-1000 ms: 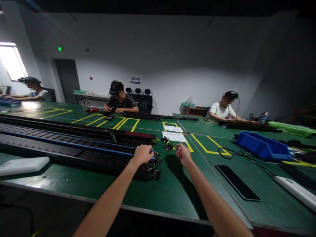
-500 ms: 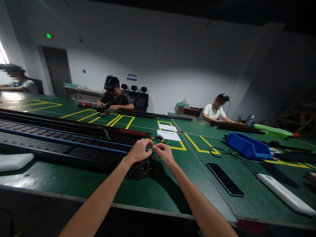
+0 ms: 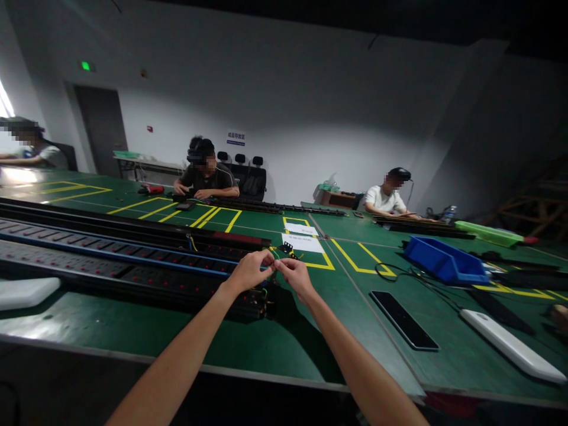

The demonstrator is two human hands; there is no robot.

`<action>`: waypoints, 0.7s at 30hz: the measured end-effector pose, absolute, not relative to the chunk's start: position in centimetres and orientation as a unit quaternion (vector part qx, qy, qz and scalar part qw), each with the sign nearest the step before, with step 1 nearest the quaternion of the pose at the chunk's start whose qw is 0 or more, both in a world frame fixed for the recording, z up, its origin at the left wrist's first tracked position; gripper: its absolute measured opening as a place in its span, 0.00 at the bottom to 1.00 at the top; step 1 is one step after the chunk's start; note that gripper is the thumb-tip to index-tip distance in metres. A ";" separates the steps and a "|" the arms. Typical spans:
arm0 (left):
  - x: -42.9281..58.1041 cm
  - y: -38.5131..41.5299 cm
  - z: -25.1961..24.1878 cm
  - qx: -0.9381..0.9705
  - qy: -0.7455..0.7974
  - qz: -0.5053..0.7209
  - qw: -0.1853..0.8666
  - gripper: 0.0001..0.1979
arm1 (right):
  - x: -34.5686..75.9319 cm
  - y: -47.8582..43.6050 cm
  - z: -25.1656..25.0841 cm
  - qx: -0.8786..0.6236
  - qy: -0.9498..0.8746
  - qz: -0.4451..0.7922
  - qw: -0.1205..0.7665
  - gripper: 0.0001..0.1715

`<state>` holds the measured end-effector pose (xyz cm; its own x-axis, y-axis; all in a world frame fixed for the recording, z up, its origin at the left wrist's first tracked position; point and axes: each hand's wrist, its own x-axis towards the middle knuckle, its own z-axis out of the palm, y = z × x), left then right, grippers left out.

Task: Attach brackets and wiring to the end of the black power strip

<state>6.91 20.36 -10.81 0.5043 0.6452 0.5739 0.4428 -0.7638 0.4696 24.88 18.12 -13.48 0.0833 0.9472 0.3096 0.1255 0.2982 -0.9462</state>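
Note:
Beyond the end of a long black rail (image 3: 173, 283) with red dots, my two hands meet at the fingertips. My left hand (image 3: 251, 272) is closed in a pinch on a thin green wire (image 3: 276, 254). Fingers of my right hand (image 3: 294, 276) are also pinched together on this wire, touching the left fingertips. The wire's very end is hidden between the fingers. Just behind them lies a small black bracket with holes (image 3: 288, 247). Loose wires stick out of the rail's near end, below my left hand.
A black phone (image 3: 404, 320), a white power bank (image 3: 510, 346) and a blue bin (image 3: 446, 260) are on the green table (image 3: 328, 328) at right. Paper sheets (image 3: 303, 243) lie behind my hands. Several co-workers sit across the table, one in a dark shirt (image 3: 213, 177).
Both hands stay nearly in place, fingertips drawn slightly closer together. More of the green wire shows above them. The view has shifted very little.

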 end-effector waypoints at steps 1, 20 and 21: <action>6.9 20.4 -10.8 0.859 0.322 0.379 0.124 0.06 | 24.9 18.1 -13.5 -0.469 -0.568 0.369 0.567 0.30; 6.6 20.8 -10.6 0.821 0.403 0.404 -0.017 0.02 | 34.9 21.7 -16.4 -0.785 -0.439 0.083 0.430 0.19; 6.5 20.9 -10.6 0.817 0.408 0.406 -0.018 0.02 | 34.8 21.6 -16.2 -0.793 -0.454 0.065 0.401 0.19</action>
<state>6.55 20.85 -10.62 0.3372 0.6529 0.6783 0.6826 -0.6657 0.3014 34.83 21.58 -16.23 0.5795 0.7722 0.2606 0.6676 -0.2664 -0.6952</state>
